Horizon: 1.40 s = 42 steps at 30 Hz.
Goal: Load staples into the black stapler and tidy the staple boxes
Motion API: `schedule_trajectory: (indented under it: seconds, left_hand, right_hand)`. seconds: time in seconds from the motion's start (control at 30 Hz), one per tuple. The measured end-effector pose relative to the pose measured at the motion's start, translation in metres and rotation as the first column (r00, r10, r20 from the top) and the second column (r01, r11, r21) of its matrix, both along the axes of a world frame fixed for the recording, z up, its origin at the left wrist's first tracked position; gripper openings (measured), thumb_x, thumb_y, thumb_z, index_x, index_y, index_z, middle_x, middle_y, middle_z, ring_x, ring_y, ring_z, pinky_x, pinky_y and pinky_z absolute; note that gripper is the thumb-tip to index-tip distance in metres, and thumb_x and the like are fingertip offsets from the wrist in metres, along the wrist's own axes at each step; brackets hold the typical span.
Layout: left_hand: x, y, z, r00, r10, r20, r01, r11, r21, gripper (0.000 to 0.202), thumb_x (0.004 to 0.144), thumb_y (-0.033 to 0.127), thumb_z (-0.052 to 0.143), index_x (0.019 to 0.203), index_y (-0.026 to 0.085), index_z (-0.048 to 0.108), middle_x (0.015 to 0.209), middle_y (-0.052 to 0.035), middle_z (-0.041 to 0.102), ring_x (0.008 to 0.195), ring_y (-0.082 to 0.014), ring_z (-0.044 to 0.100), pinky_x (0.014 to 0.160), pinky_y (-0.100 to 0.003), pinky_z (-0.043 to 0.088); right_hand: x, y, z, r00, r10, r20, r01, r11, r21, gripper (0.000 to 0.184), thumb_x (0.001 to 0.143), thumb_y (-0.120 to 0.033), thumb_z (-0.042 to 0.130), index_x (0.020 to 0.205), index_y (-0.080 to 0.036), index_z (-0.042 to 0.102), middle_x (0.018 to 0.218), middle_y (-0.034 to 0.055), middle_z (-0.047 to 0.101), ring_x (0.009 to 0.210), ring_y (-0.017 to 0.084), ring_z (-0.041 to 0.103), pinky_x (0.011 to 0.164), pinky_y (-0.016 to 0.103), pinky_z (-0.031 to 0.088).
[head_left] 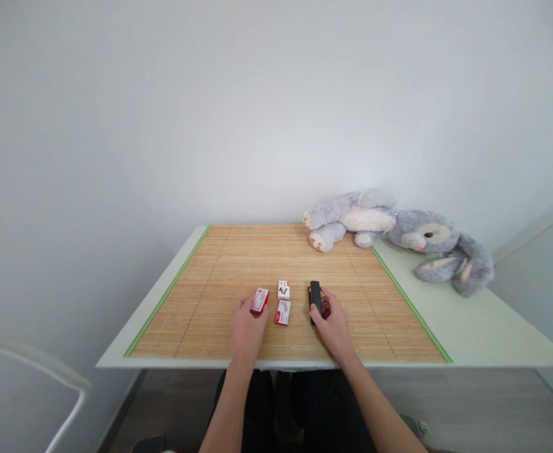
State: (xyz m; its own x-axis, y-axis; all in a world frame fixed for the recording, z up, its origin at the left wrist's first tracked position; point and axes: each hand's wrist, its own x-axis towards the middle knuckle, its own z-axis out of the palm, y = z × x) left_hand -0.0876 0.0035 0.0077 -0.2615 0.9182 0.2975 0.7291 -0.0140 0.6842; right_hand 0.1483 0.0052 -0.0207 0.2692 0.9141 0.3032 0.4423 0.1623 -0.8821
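Note:
My left hand (246, 327) rests on the bamboo mat (219, 264) with its fingers closed on a small red and white box (260, 301). To the right, my right hand (333, 324) has its fingers wrapped round a black stapler (315, 298) that lies on the mat. Two more small red and white boxes lie between the hands, one (283, 312) nearer me and one (284, 289) just behind it.
A grey and white plush rabbit (399, 236) lies at the far right, half on the mat and half on the pale table (469, 321). A white wall rises behind. A white chair frame (44, 371) curves at the lower left.

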Motion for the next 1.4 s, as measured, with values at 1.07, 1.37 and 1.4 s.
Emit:
schedule_trajectory:
  seconds: [1.07,1.37,1.4]
  left_hand:
    - [0.023,-0.052,0.014,0.951,0.090,-0.296,-0.084,0.996,0.033,0.039,0.100,0.041,0.050,0.134,0.030,0.065,0.127,-0.0117,0.058,0.119,-0.0306,0.053,0.105,-0.047,0.040]
    - [0.062,-0.030,0.015,0.947,-0.052,-0.318,0.043,0.999,-0.033,0.051,0.100,0.045,0.050,0.149,0.031,0.052,0.129,-0.0128,0.058,0.121,-0.0331,0.052,0.102,-0.049,0.040]
    - [0.060,-0.032,0.013,0.949,-0.035,-0.314,0.027,0.999,-0.029,0.053,0.098,0.045,0.052,0.150,0.030,0.051,0.131,-0.0130,0.058,0.123,-0.0336,0.051,0.102,-0.049,0.040]
  right_hand:
    - [-0.002,-0.001,0.004,0.997,0.000,-0.081,-0.002,1.000,-0.026,0.062,0.086,-0.042,0.066,0.141,-0.017,0.055,0.094,0.0046,0.068,0.073,0.019,0.060,0.069,0.034,0.052]
    - [-0.005,-0.002,0.008,0.997,-0.027,-0.072,0.027,1.000,-0.005,0.061,0.085,-0.044,0.066,0.139,-0.018,0.056,0.095,0.0054,0.068,0.072,0.020,0.060,0.069,0.036,0.053]
    - [-0.006,-0.002,0.008,0.998,-0.032,-0.053,0.033,0.999,0.007,0.061,0.085,-0.044,0.066,0.139,-0.018,0.056,0.097,0.0058,0.067,0.074,0.020,0.060,0.070,0.036,0.053]
